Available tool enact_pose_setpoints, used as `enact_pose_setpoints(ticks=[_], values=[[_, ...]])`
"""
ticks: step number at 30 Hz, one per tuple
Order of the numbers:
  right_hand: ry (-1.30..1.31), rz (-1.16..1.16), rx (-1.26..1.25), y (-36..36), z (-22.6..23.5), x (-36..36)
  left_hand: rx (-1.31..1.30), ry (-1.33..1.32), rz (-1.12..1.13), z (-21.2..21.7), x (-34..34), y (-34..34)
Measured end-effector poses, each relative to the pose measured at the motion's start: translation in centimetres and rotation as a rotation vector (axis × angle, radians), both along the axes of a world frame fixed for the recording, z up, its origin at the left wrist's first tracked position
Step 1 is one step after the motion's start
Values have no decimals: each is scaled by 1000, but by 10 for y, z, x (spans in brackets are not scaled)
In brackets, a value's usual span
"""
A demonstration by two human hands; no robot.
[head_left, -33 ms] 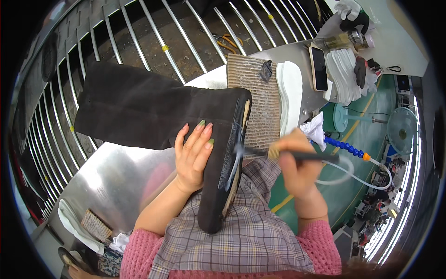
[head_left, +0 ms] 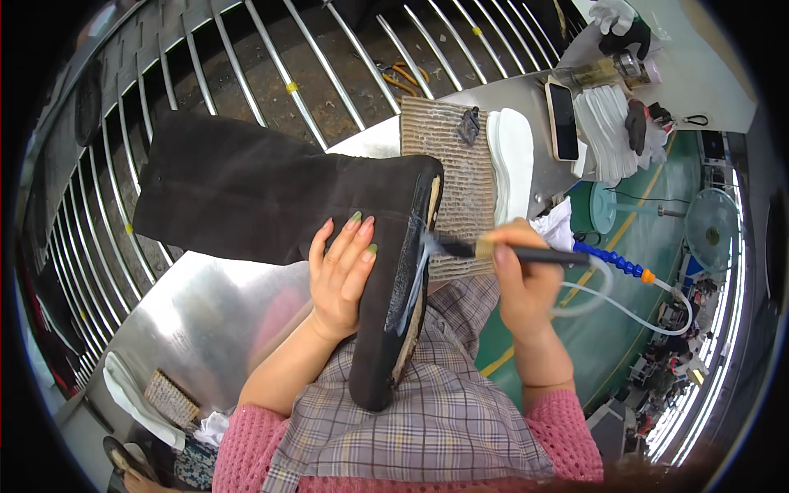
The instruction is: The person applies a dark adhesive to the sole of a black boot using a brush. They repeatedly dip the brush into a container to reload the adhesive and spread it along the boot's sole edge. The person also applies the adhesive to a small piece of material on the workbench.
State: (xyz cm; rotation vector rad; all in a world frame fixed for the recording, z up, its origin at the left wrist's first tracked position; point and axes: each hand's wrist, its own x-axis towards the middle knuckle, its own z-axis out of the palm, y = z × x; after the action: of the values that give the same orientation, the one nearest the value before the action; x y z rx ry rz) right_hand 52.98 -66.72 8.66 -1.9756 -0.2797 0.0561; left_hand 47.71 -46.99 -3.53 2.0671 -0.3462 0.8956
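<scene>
A tall black boot lies on its side across my lap and the bench, its shaft stretching to the far left. Its sole edge faces right and shows a pale strip, with wet whitish glue-like liquid along the black border. My left hand is closed over the foot part, fingers spread on the upper and the thumb side hidden. In my right hand is a brush with a black handle, its blurred tip touching the wet border. A clear hose runs near the handle's end.
Beyond the boot are a metal rack, a ridged cardboard piece and white insoles. A phone lies farther right beside a stack of white insoles. A blue jointed hose rises at the right. Another person's hand shows at lower left.
My right hand and the brush have shifted slightly away from me, the tip sliding up along the boot's border. My left hand and the boot stay almost still.
</scene>
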Motion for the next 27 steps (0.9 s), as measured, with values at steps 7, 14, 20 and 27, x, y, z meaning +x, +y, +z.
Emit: enact_pose_setpoints(ticks=[7,14,20,27], values=[[-255,169,187,2,-14,-39,54,0,48,-1,4,-1],[-593,328,-207,-5,27,-51,56,30,84,17,7,-11],[-342,216,-115,-24,37,-21,120,30,46,20,8,-15],[-335,237,-213,-18,44,-5,139,57,-9,27,9,-16]])
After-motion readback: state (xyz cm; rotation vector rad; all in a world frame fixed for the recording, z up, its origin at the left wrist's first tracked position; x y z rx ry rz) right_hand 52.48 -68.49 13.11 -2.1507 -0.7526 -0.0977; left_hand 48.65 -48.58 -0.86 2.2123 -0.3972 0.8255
